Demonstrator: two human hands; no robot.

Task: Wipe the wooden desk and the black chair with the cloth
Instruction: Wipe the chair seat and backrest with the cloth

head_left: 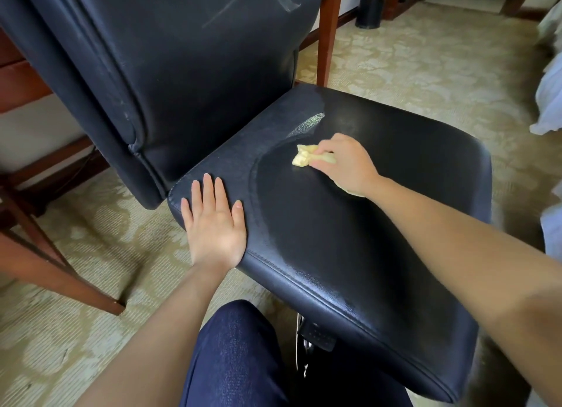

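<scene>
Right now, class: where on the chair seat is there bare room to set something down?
Free: the seat's near half, between left hand and right forearm; also its far right corner beyond the right hand. Crowded: the middle, where the right hand grips the cloth, and the corner under the left hand.

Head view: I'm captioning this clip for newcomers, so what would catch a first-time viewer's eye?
The black chair fills the frame, its seat streaked with wipe marks. At mid-seat the right hand grips a crumpled yellow cloth, while the left hand rests flat on the seat's near left corner. A black bin stands at the top, beyond the chair.
</scene>
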